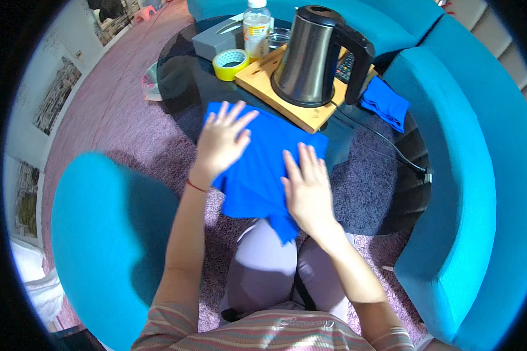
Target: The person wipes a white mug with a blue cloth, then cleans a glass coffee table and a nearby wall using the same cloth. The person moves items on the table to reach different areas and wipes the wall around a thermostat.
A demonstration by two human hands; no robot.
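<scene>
A blue cloth [263, 153] lies spread on the dark glass table [377, 206], its near part hanging over the edge towards my knees. My left hand [221, 140] rests on the cloth's left side, fingers spread and pointing away from me. On its right side lies my right hand [309, 188], palm down, with the thumb a little apart from the fingers. Neither hand grips anything. Some creases run through the cloth between the two hands. Another blue cloth [384, 104], folded into a small stack, sits at the table's right side.
Beyond the cloth, an electric kettle [305, 61] stands on a wooden board [263, 81], its cord [377, 134] running right. Yellow tape [230, 66], a plastic bottle [257, 33] and a grey box [215, 41] are at the back left. A turquoise sofa [465, 145] curves around the right; a turquoise seat [101, 237] stands left.
</scene>
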